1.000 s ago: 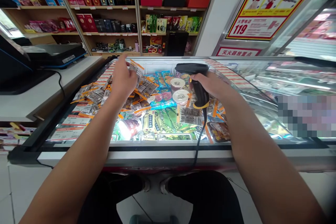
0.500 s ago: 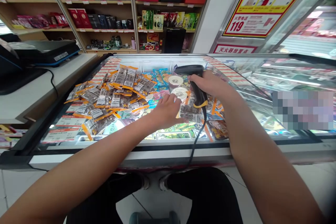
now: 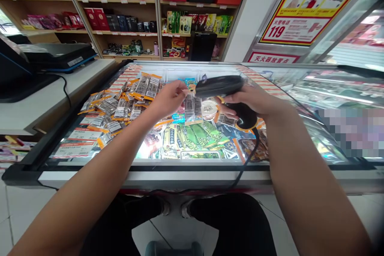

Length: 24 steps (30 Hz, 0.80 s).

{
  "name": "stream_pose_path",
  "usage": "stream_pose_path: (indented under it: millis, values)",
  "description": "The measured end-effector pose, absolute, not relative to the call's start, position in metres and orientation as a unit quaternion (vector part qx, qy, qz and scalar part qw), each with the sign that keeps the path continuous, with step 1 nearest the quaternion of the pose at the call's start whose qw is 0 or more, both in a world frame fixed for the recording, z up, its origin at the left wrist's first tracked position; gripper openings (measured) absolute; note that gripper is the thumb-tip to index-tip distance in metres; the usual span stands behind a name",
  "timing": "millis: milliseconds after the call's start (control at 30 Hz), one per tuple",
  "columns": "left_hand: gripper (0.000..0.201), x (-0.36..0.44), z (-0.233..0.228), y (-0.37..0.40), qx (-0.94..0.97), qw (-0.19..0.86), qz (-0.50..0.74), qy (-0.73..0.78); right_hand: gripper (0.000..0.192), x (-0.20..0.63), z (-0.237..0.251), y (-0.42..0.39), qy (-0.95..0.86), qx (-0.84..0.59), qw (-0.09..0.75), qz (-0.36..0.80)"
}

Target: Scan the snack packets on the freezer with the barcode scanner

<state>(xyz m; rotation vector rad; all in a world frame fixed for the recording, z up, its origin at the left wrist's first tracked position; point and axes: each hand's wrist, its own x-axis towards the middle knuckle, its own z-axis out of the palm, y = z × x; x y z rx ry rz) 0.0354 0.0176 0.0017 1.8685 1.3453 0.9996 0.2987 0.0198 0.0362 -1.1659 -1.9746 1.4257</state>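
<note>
My left hand (image 3: pixel 170 99) is closed, pinching the top edge of a small clear snack packet (image 3: pixel 189 109) with a printed label and orange edges. The packet hangs upright above the glass top of a display freezer. Wrapped around the handle of a black barcode scanner (image 3: pixel 220 85) is my right hand (image 3: pixel 255 99). The scanner's head points left and is close to the packet's upper part. Its cable (image 3: pixel 251 153) runs down over the freezer's front edge. A pile of similar snack packets (image 3: pixel 120 106) lies on the glass to the left.
More packets (image 3: pixel 226 121) lie near the scanner. Frozen goods (image 3: pixel 195 136) show through the glass. At left is a counter (image 3: pixel 99 73) with a scale (image 3: pixel 64 54). Shelves (image 3: pixel 126 2) of boxes and bottles stand behind. My legs are below the freezer's front edge (image 3: pixel 180 176).
My left hand has moved up and left and now holds up a snack packet. The scanner in my right hand has tilted and shifted toward that packet.
</note>
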Motion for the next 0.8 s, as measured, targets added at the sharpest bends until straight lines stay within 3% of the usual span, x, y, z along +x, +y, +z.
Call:
stream_pose_path:
  millis: [300, 567, 667, 800]
  values:
    - [0.011, 0.031, -0.005, 0.029, 0.546, 0.449, 0.465, 0.533, 0.024, 0.292, 0.035, 0.021, -0.735, -0.394, 0.199, 0.514]
    - [0.016, 0.035, -0.003, 0.025, 0.524, 0.483, 0.454, 0.535, 0.026, 0.294, 0.032, 0.024, -0.741, -0.389, 0.196, 0.512]
    - [0.009, 0.030, 0.000, 0.027, 0.531, 0.455, 0.482, 0.528, 0.025, 0.296, 0.031, 0.029, -0.733, -0.410, 0.237, 0.488]
    - [0.009, 0.010, 0.012, 0.039, 0.517, 0.303, 0.593, 0.538, 0.031, 0.306, 0.025, 0.044, -0.704, -0.504, 0.328, 0.378]
